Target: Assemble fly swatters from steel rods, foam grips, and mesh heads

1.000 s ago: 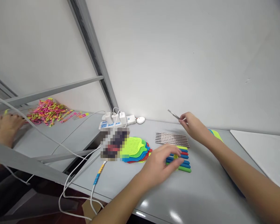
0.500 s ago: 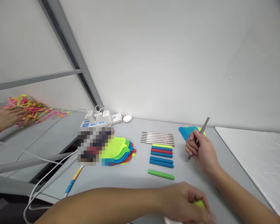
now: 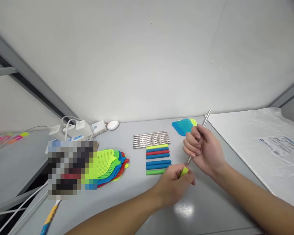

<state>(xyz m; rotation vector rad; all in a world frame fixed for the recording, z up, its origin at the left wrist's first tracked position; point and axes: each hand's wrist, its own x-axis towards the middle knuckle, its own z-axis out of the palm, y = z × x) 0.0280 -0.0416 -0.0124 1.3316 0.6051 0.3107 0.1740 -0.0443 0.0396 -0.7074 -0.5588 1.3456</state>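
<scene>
My right hand [image 3: 207,148] is wrapped round a silver metal rod [image 3: 207,117], which slants up and away to the right. Closed on a yellow-green plastic handle [image 3: 184,171], my left hand [image 3: 172,186] sits just below the rod's lower end. Rod tip and handle end are close together; whether they touch I cannot tell. Left of my hands lie several coloured handles, among them a red one [image 3: 158,152] and a green one [image 3: 154,172] partly behind my left hand. Several metal rods [image 3: 150,139] lie in a row beyond them. Blue mesh swatter heads [image 3: 183,126] rest behind my right hand.
A fanned stack of coloured swatter heads [image 3: 106,163] lies at left beside a blurred patch. Behind it stand a power strip [image 3: 99,127] with white plugs and a white oval object [image 3: 113,125]. White plastic sheeting [image 3: 245,130] covers the right side. Cables hang at left.
My left hand has come up from the bottom edge with the yellow-green handle, to the lower end of the rod. The view has turned right; the other person's hand is out of sight.
</scene>
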